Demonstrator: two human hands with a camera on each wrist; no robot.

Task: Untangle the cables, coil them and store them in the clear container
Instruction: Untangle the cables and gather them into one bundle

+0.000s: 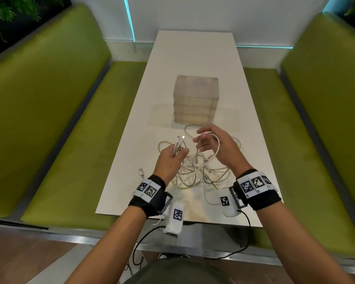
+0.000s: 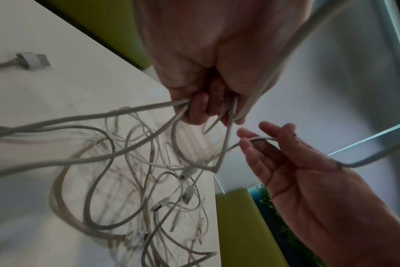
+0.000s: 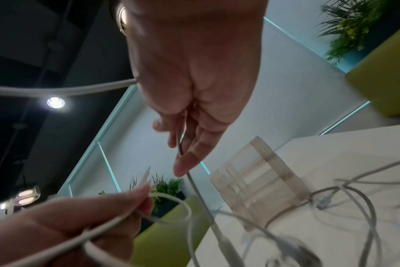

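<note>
A tangle of white cables [image 1: 197, 173] lies on the near half of the white table [image 1: 193, 58]. My left hand [image 1: 177, 153] is raised over its left side and grips a bunch of cable ends, with the plugs [image 1: 180, 139] sticking up. To its right, my right hand [image 1: 202, 140] pinches one white cable that loops round the hand and drops into the tangle. The left wrist view shows the left hand [image 2: 208, 108] holding several strands and the right hand [image 2: 263, 140] with a strand across its fingers. The clear container [image 1: 195, 99] stands just beyond both hands.
A loose USB plug [image 1: 141, 172] lies on the table left of my left wrist. A flat clear sheet [image 1: 228, 119] lies under the container. Green benches [image 1: 59, 119] flank the table on both sides. A white wall closes off the far end.
</note>
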